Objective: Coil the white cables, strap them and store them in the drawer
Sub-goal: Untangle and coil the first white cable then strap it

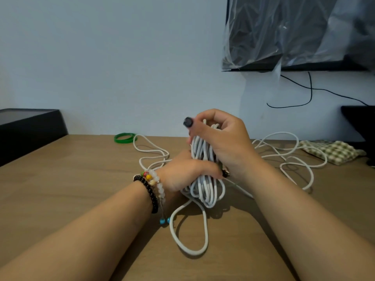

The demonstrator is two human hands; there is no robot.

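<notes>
Head view: a white cable bundle (205, 165) (long, looped) is held upright above the desk (81, 179), fingers of the left hand (182, 175) and right hand (223, 142) clamped around it; loose loops (288, 157) are spread toward the far edge.

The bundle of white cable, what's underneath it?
Under the bundle of white cable lies the wooden table, and one loose loop trails toward the camera. Both hands, left and right, cover its middle, so any strap there is hidden.
</notes>
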